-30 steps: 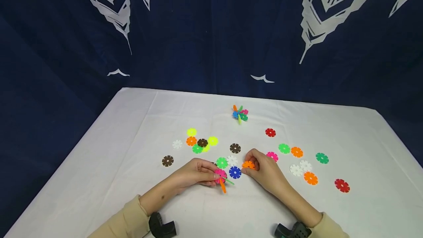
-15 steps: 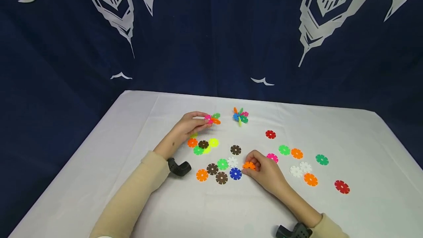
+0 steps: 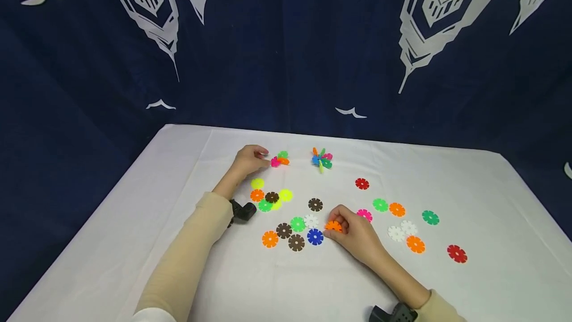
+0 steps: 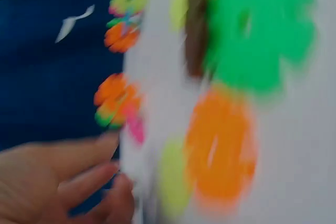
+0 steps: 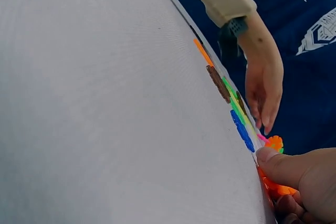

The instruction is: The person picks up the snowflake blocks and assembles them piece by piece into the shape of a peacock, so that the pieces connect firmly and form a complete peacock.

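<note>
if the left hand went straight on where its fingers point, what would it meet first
Likely the pink, orange and green cluster, just ahead of the left hand; any gap is hard to judge.

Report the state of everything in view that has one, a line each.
Left hand: fingers relaxed, holding nothing, beside the smaller cluster.
Right hand: pinching an orange disc.
Smaller cluster: discs joined.
Larger cluster: discs joined, apart from the smaller.
Blue disc: loose, flat.
Near red disc: loose, flat.
Far red disc: loose, flat.
Remaining discs: lying loose, some overlapping.
</note>
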`<action>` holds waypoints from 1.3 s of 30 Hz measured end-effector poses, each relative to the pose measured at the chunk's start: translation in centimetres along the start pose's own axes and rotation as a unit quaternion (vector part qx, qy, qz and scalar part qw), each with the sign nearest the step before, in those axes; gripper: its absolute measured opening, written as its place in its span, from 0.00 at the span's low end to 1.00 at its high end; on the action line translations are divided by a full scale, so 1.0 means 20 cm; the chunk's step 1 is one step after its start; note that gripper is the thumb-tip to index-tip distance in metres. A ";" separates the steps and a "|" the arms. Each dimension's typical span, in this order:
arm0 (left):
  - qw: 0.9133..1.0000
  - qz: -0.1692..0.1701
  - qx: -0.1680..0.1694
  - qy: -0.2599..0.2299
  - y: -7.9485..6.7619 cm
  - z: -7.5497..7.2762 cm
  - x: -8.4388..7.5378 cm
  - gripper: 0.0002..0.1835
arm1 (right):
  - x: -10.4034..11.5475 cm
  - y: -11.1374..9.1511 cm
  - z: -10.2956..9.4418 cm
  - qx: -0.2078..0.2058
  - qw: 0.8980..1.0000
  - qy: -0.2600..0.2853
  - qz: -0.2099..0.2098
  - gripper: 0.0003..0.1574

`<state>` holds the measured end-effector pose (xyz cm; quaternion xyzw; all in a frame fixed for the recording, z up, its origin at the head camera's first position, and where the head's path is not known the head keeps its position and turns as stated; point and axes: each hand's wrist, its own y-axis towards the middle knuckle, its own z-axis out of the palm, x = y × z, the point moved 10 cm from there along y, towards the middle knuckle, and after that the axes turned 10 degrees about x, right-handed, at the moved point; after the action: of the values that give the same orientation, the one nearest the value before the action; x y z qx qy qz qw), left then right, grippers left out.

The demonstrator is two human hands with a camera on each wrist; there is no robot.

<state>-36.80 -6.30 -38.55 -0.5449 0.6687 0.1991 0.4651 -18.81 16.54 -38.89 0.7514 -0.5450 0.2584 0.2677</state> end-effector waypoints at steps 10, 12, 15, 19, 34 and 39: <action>0.967 0.126 0.157 0.154 -0.15 0.06 0.01 0.17 | -0.02 0.00 -0.01 -0.005 1.000 -0.005 -0.002 0.19; 0.969 0.123 0.143 0.158 -0.16 0.06 0.02 0.14 | -0.02 0.00 -0.01 -0.003 1.000 0.001 -0.012 0.18; 0.975 0.109 0.120 0.151 -0.15 0.05 0.04 0.12 | -0.02 0.00 -0.03 0.000 0.999 0.024 -0.021 0.16; 0.985 0.098 0.070 0.121 -0.19 -0.01 0.05 0.11 | -0.05 0.00 -0.02 0.029 0.992 0.123 -0.012 0.14; 0.914 0.025 0.240 -0.325 -0.64 0.72 -0.03 0.15 | 0.08 -0.07 0.09 0.069 0.914 0.393 -0.073 0.09; 0.906 0.021 0.238 -0.348 -0.67 0.76 -0.02 0.17 | 0.12 -0.08 0.08 0.058 0.913 0.389 -0.105 0.07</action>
<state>-18.45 1.32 -42.51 -0.2996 0.5028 0.2206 0.7802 -16.50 14.28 -38.69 0.6586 -0.2997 0.5319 0.4398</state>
